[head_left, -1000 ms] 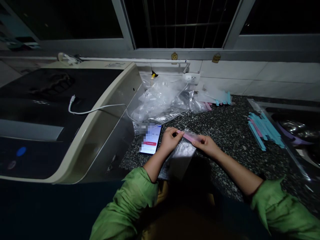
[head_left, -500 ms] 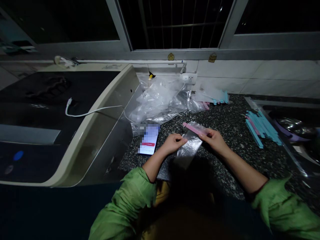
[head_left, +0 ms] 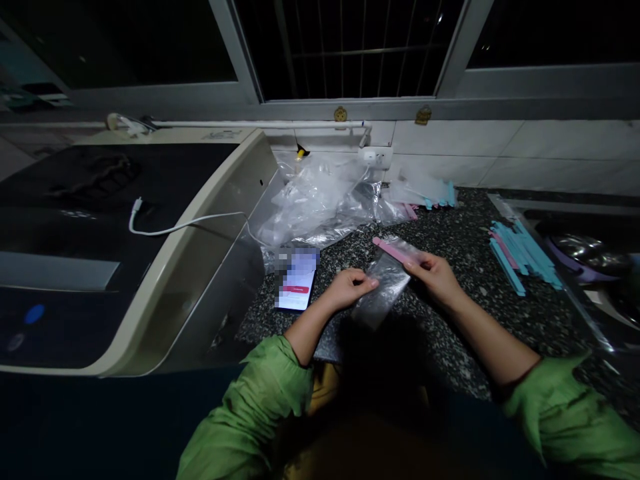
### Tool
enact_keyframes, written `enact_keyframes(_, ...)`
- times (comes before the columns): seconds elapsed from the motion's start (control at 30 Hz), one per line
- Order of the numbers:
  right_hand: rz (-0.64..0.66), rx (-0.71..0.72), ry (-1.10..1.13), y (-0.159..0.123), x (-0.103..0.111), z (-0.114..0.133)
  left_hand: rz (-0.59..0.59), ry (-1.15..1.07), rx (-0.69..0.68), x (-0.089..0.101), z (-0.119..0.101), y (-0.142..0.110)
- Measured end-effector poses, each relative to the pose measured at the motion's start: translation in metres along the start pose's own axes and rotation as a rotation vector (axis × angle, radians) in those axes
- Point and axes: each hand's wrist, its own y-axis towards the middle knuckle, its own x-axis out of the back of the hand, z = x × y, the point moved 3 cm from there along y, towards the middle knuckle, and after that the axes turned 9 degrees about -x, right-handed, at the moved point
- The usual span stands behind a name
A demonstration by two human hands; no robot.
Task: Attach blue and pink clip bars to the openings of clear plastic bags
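Right hand (head_left: 436,277) pinches the right end of a pink sealing strip (head_left: 392,251) along the upper edge of a clear plastic bag (head_left: 386,288), over the speckled countertop (head_left: 463,233). Left hand (head_left: 350,289), thumb and forefinger close together, is at the bag's left edge; grip cannot be confirmed. Phone (head_left: 296,301) text and washing machine (head_left: 145,307) lettering: illegible.

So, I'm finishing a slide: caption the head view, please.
Right hand holding a pink strip and clear plastic bag over a speckled counter, left hand at the bag's edge, phone nearby.
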Motion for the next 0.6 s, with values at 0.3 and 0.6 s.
enact_keyframes(0.3, -0.078, 0.046, 0.058, 0.008, 0.013, -0.002, 0.039, -0.053, 0.011, -0.003, 0.003, 0.0)
enact_keyframes(0.6, -0.009, 0.031, 0.08, 0.008, 0.014, -0.003, 0.039, -0.117, -0.001, -0.005, 0.003, -0.001)
